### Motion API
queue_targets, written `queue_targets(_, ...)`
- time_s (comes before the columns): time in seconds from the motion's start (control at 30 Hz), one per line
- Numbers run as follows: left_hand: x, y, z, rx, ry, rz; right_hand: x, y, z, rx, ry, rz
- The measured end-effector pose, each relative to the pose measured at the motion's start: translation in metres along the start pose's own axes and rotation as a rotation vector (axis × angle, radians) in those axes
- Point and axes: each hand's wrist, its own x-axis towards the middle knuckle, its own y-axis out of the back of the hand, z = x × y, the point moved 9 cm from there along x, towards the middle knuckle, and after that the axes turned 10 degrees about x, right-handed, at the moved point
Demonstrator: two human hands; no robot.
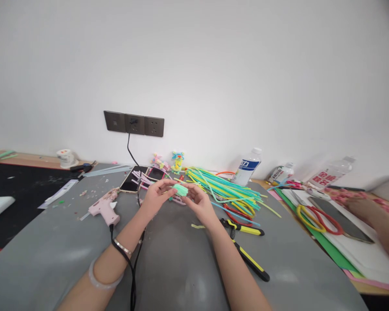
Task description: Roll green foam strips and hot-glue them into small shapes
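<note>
My left hand (pixel 156 195) and my right hand (pixel 199 202) meet above the grey mat (pixel 168 259), both pinching a small mint-green fuzzy piece (pixel 180 188). The fingers of each hand are curled round it. A pink strip lies just under the piece. A pink glue gun (pixel 103 209) rests on the mat left of my left hand, its black cord running under my left forearm. A pile of green, yellow and blue pipe cleaners (pixel 225 185) lies right of my hands.
Two phones (pixel 132 178) and small craft figures (pixel 177 160) sit near the wall under a socket strip (pixel 133 123). Yellow-black pliers (pixel 246 250), red scissors (pixel 320 218), water bottles (pixel 247 167) and coloured paper lie right. Another person's hand (pixel 369 211) works at far right.
</note>
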Motion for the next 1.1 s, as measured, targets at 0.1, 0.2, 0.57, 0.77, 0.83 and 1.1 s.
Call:
queue_targets(0.1,0.000,0.001,0.001,-0.011,-0.003,0.011,0.000,0.001,0.003,0.036,-0.029,-0.011)
queue_targets(0.2,-0.001,0.002,0.002,0.002,-0.002,0.031,0.000,0.003,0.005,0.068,-0.061,-0.011)
queue_targets(0.57,-0.001,0.004,-0.003,0.040,0.071,0.072,-0.002,-0.003,0.011,0.243,-0.136,0.008)
queue_targets(0.77,-0.002,-0.007,-0.012,-0.035,0.159,-0.031,-0.001,-0.005,0.014,0.218,-0.151,0.044)
queue_targets(0.83,-0.003,-0.011,-0.013,-0.057,0.173,-0.073,-0.001,-0.001,0.012,0.208,-0.142,0.070)
queue_targets(1.1,-0.001,0.021,-0.003,0.018,0.083,0.220,0.001,0.012,0.014,0.168,-0.111,0.160)
